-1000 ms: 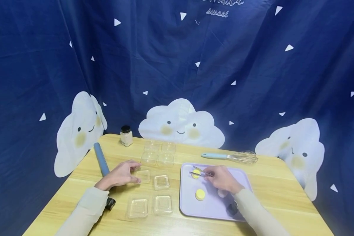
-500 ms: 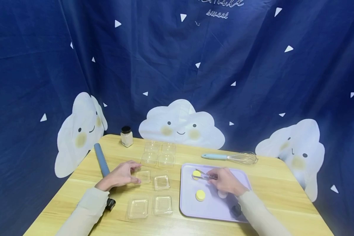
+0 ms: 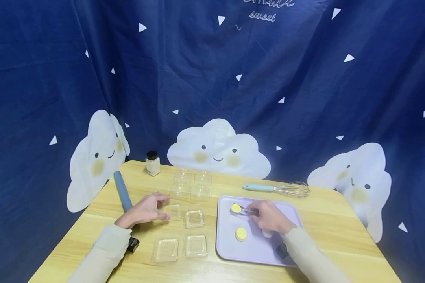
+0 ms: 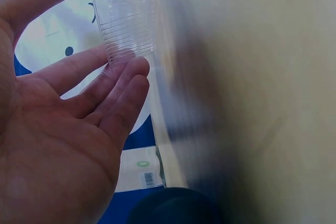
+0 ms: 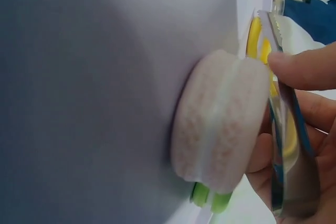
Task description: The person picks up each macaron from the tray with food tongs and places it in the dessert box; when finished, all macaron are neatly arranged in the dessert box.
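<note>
My right hand (image 3: 270, 216) holds metal tongs (image 3: 248, 212) between thumb and fingers. Their tips lie at a yellow macaron (image 3: 235, 208) at the back left of the lilac tray (image 3: 230, 251). A second yellow macaron (image 3: 241, 234) sits nearer the front. Close to the right wrist camera is a pale pink macaron (image 5: 220, 121), with a green one (image 5: 212, 198) partly hidden behind it. On the left, my left hand (image 3: 146, 208) holds a clear plastic box (image 4: 123, 14) at its side, thumb in front and fingers behind. The box rests on the table.
Several more clear boxes (image 3: 195, 245) stand between my left hand and the tray, with clear lids (image 3: 191, 184) behind. A whisk (image 3: 276, 189) lies behind the tray. A black-capped jar (image 3: 152, 164) and a grey-blue bar (image 3: 122, 190) are at the left.
The tongs' tips have come down and drawn closer together at the back yellow macaron, as my right hand shifted slightly. My left hand and the boxes stay in place.
</note>
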Demonstrator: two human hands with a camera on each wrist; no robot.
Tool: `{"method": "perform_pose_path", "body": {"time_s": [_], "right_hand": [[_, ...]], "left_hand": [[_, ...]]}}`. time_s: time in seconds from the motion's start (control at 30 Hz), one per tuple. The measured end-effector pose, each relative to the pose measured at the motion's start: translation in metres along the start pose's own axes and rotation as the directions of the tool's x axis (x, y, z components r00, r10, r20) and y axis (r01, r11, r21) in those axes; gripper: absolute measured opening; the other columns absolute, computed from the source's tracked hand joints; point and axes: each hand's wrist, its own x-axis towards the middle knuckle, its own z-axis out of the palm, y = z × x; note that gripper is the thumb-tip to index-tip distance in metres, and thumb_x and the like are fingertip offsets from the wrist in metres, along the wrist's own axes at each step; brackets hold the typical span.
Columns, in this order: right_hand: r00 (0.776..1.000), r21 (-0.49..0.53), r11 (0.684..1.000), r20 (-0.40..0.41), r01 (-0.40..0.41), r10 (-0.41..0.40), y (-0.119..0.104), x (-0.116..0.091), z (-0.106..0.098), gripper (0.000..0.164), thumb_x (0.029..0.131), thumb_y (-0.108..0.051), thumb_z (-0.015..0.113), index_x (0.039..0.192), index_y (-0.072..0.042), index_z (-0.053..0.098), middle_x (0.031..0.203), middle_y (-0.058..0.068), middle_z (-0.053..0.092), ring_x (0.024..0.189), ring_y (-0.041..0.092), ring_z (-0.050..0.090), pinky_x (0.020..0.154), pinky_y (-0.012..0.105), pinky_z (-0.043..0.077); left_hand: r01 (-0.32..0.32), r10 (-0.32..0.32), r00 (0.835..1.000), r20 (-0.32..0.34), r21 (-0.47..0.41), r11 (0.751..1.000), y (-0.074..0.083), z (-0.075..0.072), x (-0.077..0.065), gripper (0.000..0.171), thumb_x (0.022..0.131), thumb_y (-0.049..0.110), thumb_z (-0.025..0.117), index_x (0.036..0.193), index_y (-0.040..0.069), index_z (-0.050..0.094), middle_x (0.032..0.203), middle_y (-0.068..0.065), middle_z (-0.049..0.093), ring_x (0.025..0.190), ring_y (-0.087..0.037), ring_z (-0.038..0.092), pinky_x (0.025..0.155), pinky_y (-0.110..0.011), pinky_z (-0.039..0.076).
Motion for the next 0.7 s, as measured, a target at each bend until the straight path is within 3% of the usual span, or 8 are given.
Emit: {"method": "perform_pose_path", "body": {"time_s": [0.4, 0.7], "right_hand": [[0.999, 0.004, 1.0, -0.048, -0.013, 0.014, 0.0045, -0.0026, 0.0016, 0.025, 0.079, -0.008, 0.076, 0.103, -0.014, 0.079, 0.094, -0.002, 0.079, 0.085, 0.011, 0.071, 0.081, 0.031, 0.061], [0.994, 0.07, 0.996, -0.092, -0.058, 0.064, 0.0074, -0.0021, 0.0039, 0.019, 0.081, -0.01, 0.077, 0.099, -0.015, 0.08, 0.092, -0.004, 0.079, 0.089, 0.014, 0.074, 0.087, 0.038, 0.062]], "left_hand": [[-0.016, 0.016, 1.0, 0.006, 0.015, 1.0, -0.0032, -0.0006, 0.001, 0.074, 0.076, 0.034, 0.088, 0.137, 0.002, 0.061, 0.125, -0.007, 0.067, 0.11, -0.023, 0.062, 0.098, -0.048, 0.053], [-0.029, 0.029, 0.999, 0.018, 0.013, 0.999, -0.0047, -0.0019, 0.001, 0.074, 0.075, 0.033, 0.088, 0.137, 0.002, 0.061, 0.125, -0.007, 0.067, 0.11, -0.023, 0.062, 0.097, -0.048, 0.054]]}}
